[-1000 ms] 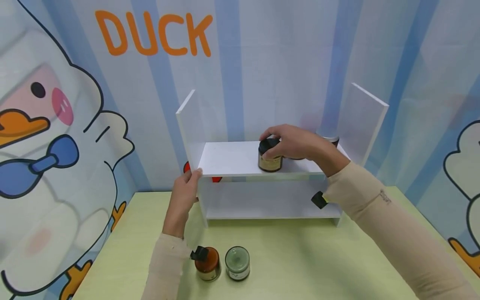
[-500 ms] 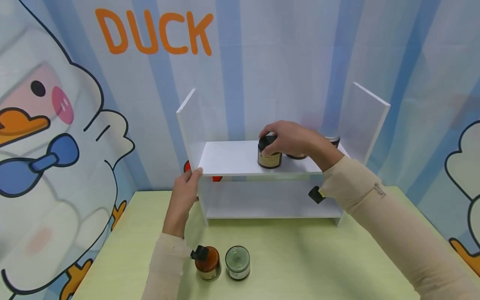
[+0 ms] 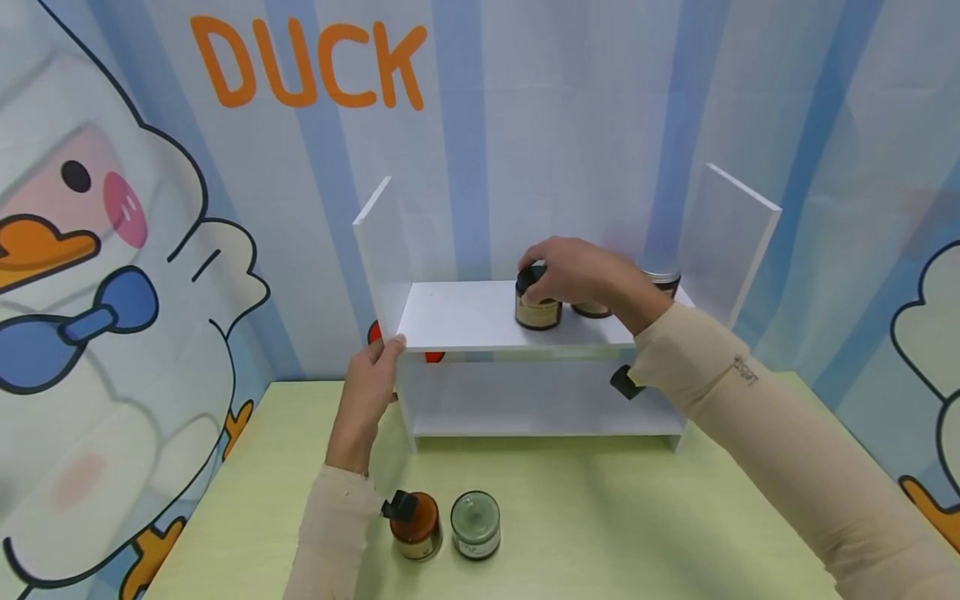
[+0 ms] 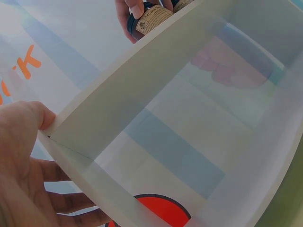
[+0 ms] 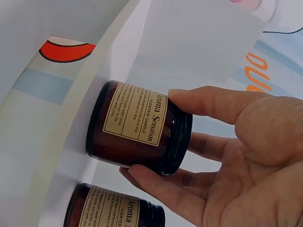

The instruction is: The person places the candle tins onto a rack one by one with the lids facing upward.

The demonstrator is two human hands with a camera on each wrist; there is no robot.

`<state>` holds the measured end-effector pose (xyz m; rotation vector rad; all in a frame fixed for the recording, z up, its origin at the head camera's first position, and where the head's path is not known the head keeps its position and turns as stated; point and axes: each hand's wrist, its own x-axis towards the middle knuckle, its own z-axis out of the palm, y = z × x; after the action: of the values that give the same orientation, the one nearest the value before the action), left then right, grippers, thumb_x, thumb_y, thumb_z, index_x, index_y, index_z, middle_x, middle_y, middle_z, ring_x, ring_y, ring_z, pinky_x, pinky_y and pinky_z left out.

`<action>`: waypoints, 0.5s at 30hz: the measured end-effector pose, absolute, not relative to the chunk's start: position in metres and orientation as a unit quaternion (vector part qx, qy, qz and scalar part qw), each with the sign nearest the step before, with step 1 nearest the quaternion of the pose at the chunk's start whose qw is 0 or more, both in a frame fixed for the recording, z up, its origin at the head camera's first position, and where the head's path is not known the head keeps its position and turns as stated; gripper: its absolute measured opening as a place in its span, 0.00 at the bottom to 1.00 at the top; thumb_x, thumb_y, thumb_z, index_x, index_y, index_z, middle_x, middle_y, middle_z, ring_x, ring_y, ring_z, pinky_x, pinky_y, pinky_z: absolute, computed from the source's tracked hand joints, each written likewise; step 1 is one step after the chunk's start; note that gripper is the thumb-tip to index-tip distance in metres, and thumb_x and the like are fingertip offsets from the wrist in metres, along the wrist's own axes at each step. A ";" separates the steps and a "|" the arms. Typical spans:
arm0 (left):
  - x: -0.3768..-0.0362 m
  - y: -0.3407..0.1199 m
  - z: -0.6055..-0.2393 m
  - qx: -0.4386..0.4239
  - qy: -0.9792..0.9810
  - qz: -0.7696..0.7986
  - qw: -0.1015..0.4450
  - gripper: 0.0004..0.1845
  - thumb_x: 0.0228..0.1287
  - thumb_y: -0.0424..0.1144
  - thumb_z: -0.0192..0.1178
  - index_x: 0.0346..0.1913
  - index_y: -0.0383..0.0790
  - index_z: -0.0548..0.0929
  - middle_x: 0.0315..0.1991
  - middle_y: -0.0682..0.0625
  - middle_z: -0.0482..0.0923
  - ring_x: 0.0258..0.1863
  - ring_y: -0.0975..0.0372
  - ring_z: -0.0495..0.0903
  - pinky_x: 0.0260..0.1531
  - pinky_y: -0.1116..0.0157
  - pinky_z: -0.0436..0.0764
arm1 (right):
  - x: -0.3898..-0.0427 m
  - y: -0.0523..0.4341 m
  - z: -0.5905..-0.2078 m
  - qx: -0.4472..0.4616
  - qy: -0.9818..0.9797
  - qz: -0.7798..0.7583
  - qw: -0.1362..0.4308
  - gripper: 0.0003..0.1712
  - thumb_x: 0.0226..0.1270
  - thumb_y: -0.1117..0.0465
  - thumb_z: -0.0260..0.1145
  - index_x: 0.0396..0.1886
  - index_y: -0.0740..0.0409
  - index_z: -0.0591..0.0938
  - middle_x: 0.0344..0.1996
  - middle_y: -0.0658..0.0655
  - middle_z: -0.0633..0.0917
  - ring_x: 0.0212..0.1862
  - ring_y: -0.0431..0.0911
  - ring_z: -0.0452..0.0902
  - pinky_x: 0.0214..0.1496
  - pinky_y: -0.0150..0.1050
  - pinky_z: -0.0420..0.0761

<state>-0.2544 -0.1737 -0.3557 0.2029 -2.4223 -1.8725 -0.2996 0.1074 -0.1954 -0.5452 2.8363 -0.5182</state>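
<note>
A white two-tier shelf with tall side panels stands on the table. My left hand grips its left side at the upper board, thumb on the front edge and fingers round the outer side in the left wrist view. On the upper board, my right hand holds a dark scented candle jar by its black lid, between thumb and fingers. The jar is upright, its base at or just above the board. A second scented candle stands right beside it, partly hidden by my hand in the head view.
Another jar with a silvery lid stands at the upper board's right end. Before the shelf, an amber jar and a green glass jar sit on the pale green table. A duck-printed curtain hangs behind.
My right hand has moved slightly back on the upper board with the candle, away from the front edge. More of the neighbouring candle now shows. The left hand stays put.
</note>
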 end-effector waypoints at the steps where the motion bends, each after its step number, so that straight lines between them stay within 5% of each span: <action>1: -0.254 -0.174 -0.356 0.067 -0.789 -0.609 0.036 0.41 0.74 0.66 0.48 0.78 0.43 0.63 0.77 0.46 0.59 0.73 0.49 0.61 0.61 0.43 0.75 | -0.300 0.107 -0.195 -0.182 0.962 -0.173 0.105 0.31 0.72 0.53 0.66 0.72 0.52 0.73 0.72 0.62 0.68 0.67 0.58 0.69 0.63 0.57 0.75; 15: -0.254 -0.173 -0.356 0.069 -0.793 -0.604 0.038 0.40 0.74 0.66 0.47 0.78 0.44 0.63 0.77 0.45 0.61 0.72 0.49 0.63 0.60 0.43 0.76 | -0.307 0.102 -0.190 -0.161 0.967 -0.158 0.115 0.31 0.72 0.53 0.66 0.72 0.50 0.73 0.71 0.61 0.70 0.65 0.57 0.72 0.63 0.58 0.74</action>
<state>-0.2540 -0.1731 -0.3557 0.2127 -2.4322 -1.8526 -0.3070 0.1019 -0.1904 -0.4732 2.8349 -0.4645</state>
